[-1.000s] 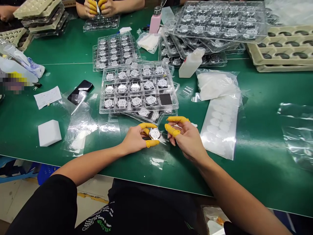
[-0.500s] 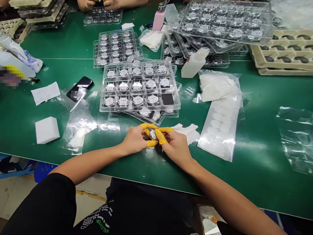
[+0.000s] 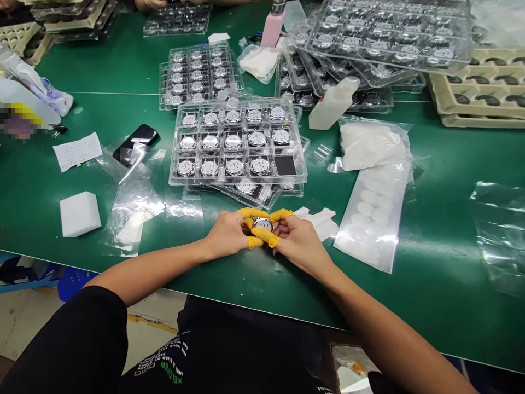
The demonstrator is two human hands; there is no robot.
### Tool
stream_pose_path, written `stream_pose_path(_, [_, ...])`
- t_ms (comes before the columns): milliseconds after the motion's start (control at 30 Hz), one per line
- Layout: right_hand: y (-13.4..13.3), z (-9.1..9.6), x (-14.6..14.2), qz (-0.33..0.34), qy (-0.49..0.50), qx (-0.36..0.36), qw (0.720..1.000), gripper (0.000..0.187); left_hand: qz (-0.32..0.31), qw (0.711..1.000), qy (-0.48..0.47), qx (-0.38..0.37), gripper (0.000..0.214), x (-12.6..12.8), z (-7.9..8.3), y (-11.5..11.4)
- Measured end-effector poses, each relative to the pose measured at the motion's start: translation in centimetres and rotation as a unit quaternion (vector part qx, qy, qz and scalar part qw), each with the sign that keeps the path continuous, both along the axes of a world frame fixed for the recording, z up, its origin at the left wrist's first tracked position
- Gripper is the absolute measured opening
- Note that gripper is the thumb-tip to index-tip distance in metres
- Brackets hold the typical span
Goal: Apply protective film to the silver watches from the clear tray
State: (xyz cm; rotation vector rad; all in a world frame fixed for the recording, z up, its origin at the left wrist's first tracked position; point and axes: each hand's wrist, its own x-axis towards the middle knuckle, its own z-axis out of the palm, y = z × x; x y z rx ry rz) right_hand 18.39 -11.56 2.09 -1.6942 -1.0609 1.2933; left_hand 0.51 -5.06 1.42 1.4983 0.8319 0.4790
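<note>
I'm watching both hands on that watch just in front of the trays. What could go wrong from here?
1. The left hand and right hand grip the small watch between fingertips above the bare green table, so a slip might scuff it.
2. Uncovered fingers of the right hand are close to its metal and may smudge it.
3. The front tray sits skewed over another tray; a bump could shift its watches.
</note>
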Motion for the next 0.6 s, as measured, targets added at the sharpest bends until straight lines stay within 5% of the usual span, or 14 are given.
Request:
stream_pose_path(200, [0.8, 1.8, 1.3, 0.043, 0.139, -0.052, 0.988, 0.058, 0.005, 1.000, -0.014, -0.025, 0.065, 0.1, -0.3, 0.3])
stream_pose_path(433, [0.3, 1.3, 0.1, -0.034, 0.063, -0.003, 0.997, 0.055, 0.019, 1.000, 0.004, -0.021, 0.062, 0.1, 0.2, 0.2])
stream_pose_path(600, [0.0, 0.5, -0.3, -0.026, 0.062, 0.009, 0.998, 0.050, 0.034, 0.999, 0.032, -0.007, 0.059, 0.1, 0.0, 0.0])
